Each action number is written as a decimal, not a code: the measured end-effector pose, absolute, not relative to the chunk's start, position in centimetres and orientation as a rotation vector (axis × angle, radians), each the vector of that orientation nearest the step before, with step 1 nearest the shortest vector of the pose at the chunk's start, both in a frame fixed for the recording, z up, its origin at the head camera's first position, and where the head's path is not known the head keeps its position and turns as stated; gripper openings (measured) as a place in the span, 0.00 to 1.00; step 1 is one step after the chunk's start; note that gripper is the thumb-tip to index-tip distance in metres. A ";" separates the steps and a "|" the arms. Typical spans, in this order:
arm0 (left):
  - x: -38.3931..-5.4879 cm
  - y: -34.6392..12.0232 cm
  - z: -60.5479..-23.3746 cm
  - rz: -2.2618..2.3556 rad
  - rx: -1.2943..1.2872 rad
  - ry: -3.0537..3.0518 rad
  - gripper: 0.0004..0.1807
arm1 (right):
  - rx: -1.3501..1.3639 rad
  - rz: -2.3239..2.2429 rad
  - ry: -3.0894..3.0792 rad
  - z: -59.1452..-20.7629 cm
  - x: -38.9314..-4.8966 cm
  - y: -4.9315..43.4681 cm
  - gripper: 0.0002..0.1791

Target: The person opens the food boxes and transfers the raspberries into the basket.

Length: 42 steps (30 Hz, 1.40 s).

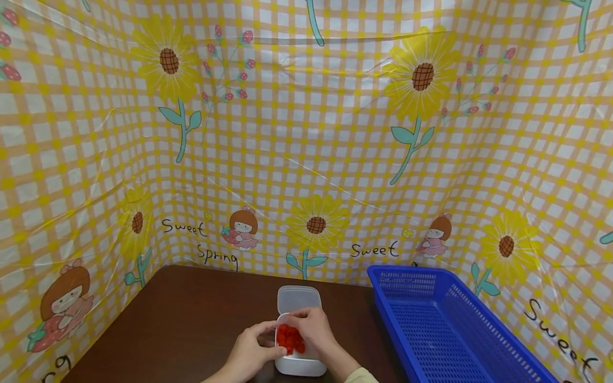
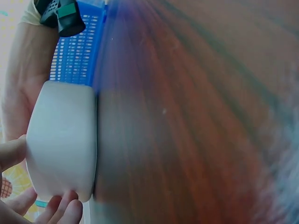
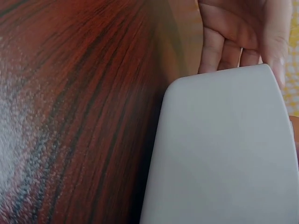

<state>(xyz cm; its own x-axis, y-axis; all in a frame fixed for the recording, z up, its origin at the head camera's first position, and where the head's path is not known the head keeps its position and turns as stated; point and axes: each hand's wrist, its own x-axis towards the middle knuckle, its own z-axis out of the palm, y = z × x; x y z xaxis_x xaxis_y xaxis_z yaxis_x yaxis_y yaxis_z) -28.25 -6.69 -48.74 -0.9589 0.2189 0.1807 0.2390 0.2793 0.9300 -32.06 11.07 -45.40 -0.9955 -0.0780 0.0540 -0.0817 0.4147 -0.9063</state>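
A white plastic box (image 1: 300, 367) with rounded corners stands on the table, red pieces (image 1: 289, 338) heaped inside toward its left. My left hand (image 1: 251, 348) grips the box's left side; in the left wrist view its fingers (image 2: 60, 205) curl against the wall while the thumb (image 2: 13, 154) lies at the rim. My right hand (image 1: 311, 327) reaches over the box, its bent fingertips at the far left corner beside the red pieces. I cannot tell what those fingertips hold. The box's outer wall (image 3: 224, 149) fills much of the right wrist view and hides the contents there.
A translucent, lid-like rectangular piece (image 1: 298, 299) lies just behind the box. To the right, a large blue plastic basket (image 1: 390, 319) with slotted sides stands on the dark brown table (image 1: 191, 314). A checked, sunflower-printed cloth (image 1: 306, 159) encloses the back and sides.
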 end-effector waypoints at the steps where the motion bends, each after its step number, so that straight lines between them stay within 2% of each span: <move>1: -28.3 -6.7 -48.7 -1.816 -0.455 -2.502 0.30 | 0.138 1.683 -2.652 -45.4 -32.1 11.0 0.13; 11: -28.4 -6.6 -48.2 -1.797 -0.468 -2.505 0.32 | 0.077 1.610 -2.707 -45.9 -32.3 10.9 0.08; 42: -28.3 -6.6 -48.2 -1.816 -0.440 -2.514 0.34 | 0.149 1.417 -2.778 -45.3 -31.6 10.7 0.05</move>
<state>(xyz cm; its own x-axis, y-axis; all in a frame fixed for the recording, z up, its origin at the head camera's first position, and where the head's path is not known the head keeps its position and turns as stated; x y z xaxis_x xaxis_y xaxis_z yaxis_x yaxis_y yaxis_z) -28.29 -6.57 -48.24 -0.9606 0.2198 0.1703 0.2307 0.2881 0.9294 -31.55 10.69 -45.29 -0.9952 -0.0764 0.0604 -0.0938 0.5836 -0.8066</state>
